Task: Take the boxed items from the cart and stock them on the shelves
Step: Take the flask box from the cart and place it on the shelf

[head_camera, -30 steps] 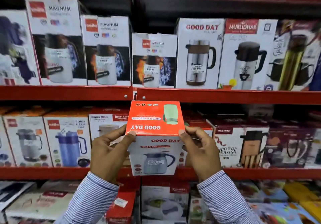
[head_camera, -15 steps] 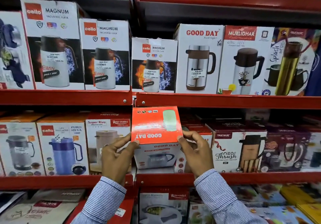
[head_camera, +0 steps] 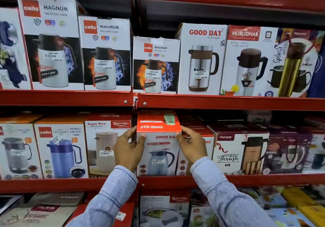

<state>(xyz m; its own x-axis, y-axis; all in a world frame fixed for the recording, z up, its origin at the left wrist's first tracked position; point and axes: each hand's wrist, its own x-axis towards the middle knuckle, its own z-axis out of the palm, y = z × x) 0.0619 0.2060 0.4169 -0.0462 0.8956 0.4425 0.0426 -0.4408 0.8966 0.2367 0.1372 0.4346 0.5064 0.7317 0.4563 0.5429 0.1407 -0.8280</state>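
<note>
Squarely in the middle shelf bay stood the Good Day box (head_camera: 159, 149), red on top and white in front with a blue-grey jug printed on it, its base resting on the red shelf edge (head_camera: 246, 180) at its 6 o'clock. Its top sat just under the upper shelf rail (head_camera: 228, 102) at 12 o'clock. The left hand (head_camera: 129, 150) pressed against the box's left side at 9 o'clock, fingers curled round the upper corner and thumb on the front face. The right hand (head_camera: 192, 146) gripped the opposite side at 3 o'clock in the same manner, fingers half closed on the top right corner. Both striped sleeves (head_camera: 226, 193) ran down toward 6 o'clock.

Touching or nearly touching the box at 9 o'clock, partly behind the left hand, was a Super Riva box (head_camera: 105, 145), and beyond it a Cello Puro Hexa box (head_camera: 61, 149). At 3 o'clock a second Good Day carton (head_camera: 208, 141) showed only a sliver behind the right hand, then a Trueware Neo Thrush box (head_camera: 239, 152). On the shelf above, at 12 o'clock, stood a small Cello Magnum box (head_camera: 156, 64), with a taller Good Day Aerogen box (head_camera: 200, 59) toward 1 o'clock and a Murlidhar box (head_camera: 249, 61) farther right. Below, at 6 o'clock, lay a Rishabh box (head_camera: 163, 207).
</note>
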